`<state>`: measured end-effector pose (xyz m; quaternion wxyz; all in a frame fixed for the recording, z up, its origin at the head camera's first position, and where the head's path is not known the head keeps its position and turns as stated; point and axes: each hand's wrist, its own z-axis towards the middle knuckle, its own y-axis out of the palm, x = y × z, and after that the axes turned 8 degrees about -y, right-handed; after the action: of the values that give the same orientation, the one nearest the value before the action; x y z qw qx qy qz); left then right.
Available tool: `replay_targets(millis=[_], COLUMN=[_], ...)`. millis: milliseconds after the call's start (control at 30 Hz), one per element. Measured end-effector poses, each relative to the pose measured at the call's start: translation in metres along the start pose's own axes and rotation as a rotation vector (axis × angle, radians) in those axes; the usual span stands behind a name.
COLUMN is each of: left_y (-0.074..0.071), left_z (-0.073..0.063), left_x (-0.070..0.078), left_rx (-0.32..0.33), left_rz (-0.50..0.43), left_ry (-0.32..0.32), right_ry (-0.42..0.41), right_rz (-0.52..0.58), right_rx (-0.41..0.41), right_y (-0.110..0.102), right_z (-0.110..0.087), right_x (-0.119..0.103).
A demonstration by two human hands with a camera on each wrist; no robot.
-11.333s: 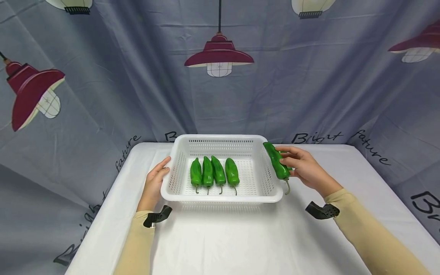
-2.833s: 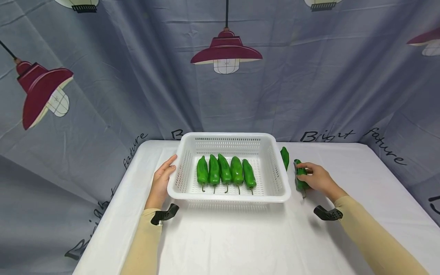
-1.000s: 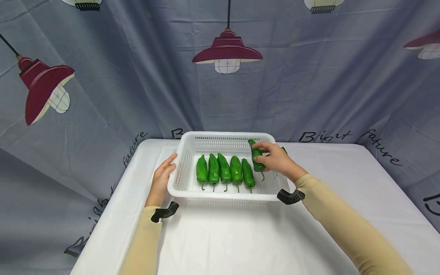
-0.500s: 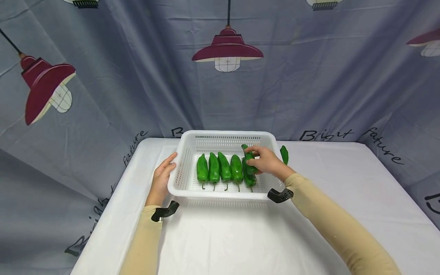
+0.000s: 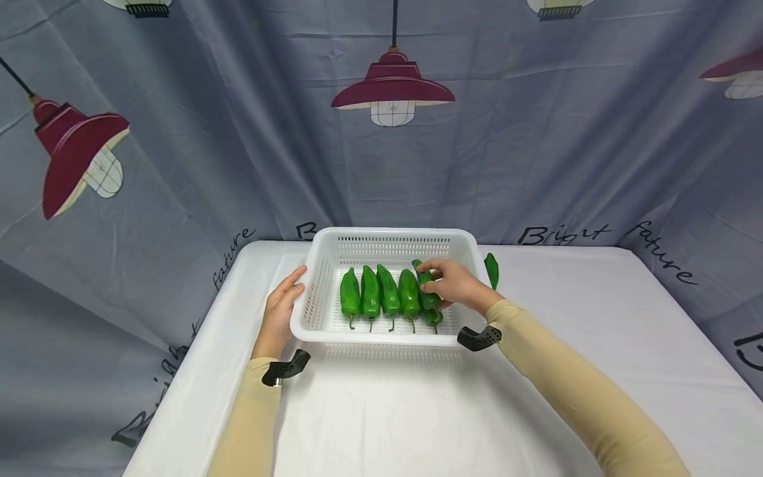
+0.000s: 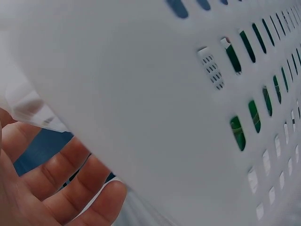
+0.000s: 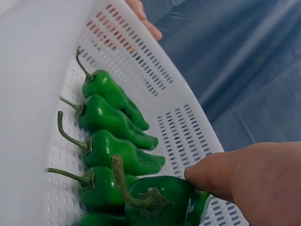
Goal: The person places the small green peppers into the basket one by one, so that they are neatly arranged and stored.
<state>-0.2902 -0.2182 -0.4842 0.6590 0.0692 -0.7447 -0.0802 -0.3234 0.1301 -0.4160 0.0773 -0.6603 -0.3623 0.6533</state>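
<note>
A white perforated basket (image 5: 384,339) stands on the table with a row of several green peppers (image 5: 370,292) lying in it, stems toward the near side. Between the thumb and fingers of my right hand (image 5: 457,285) is another green pepper (image 5: 428,299), pinched low in the basket. It overlaps the rightmost pepper (image 5: 434,318) of the row. The right wrist view shows the held pepper (image 7: 162,200) stem-end toward the camera. At the basket's left rim, my left hand (image 5: 277,315) rests with its fingers fairly straight; the left wrist view shows the fingers (image 6: 87,186) along the rim.
One more green pepper (image 5: 491,270) lies on the table just right of the basket, partly hidden by its rim. White cloth (image 5: 369,411) covers the table. A grey-blue curtain (image 5: 274,159) with printed lamps hangs behind and at both sides.
Earlier, my right hand put a fifth pepper in the basket, then gripped another on the table at right. That one has come leftward over the rim and down by the row. My left hand stays.
</note>
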Motion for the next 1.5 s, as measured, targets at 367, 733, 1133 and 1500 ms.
replay_targets(millis=[367, 733, 1133, 1500], left_y=[0.001, 0.003, 0.001, 0.001], left_z=[0.003, 0.001, 0.001, 0.001], left_x=[0.000, -0.001, -0.002, -0.001], left_rx=[-0.014, 0.001, 0.013, 0.007], left_rz=[0.000, 0.003, 0.004, -0.012], left_ry=[0.001, 0.000, -0.009, -0.017], right_ry=[0.019, 0.026, 0.028, 0.018], right_rz=[-0.007, -0.030, -0.028, -0.001], right_rx=[-0.027, -0.035, -0.039, 0.043], right_y=[-0.002, 0.001, 0.000, -0.035], right_z=[0.002, 0.001, -0.002, -0.020], right_x=[0.002, -0.001, -0.003, -0.006])
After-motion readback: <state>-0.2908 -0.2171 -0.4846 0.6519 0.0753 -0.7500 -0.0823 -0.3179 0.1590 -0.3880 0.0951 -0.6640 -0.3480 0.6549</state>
